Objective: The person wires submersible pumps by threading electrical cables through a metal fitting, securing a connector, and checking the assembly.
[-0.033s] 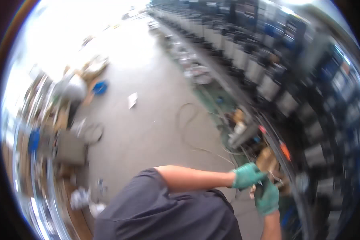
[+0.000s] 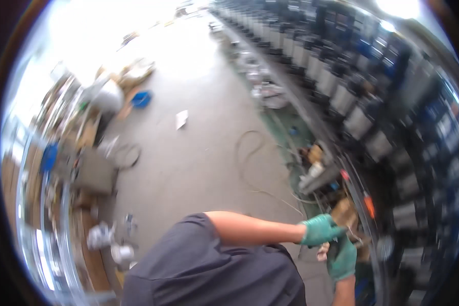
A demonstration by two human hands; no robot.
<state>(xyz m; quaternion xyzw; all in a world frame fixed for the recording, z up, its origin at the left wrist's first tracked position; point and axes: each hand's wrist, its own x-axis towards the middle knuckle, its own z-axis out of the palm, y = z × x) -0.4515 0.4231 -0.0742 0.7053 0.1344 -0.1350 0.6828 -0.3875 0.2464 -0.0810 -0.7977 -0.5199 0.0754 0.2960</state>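
Observation:
My left hand [image 2: 320, 230], in a green glove, reaches across from the left with its fingers closed and meets my right hand at the lower right. Its fingertips overlap the top of the right hand, so what they grip is hidden. My right hand [image 2: 342, 259], also in a green glove, is curled below it. A small dark thing [image 2: 333, 249] shows at the right hand's fingers; its kind is too blurred to tell. Pale bare fingertips seem to show at the right hand's left side. Both hands are near the long dark rail of the machine [image 2: 361, 196].
A brown paper-like sack [image 2: 344, 211] lies just beyond my hands. A hose [image 2: 238, 153] loops over the floor. A white sheet [image 2: 182, 119] and a blue basin [image 2: 141, 99] lie farther off. Boxes [image 2: 94, 171] and shelving line the left; an orange item [image 2: 369, 206] is on the rail.
The view has swung slightly, so the surroundings appear shifted to the right. My hands stay together in the same grip.

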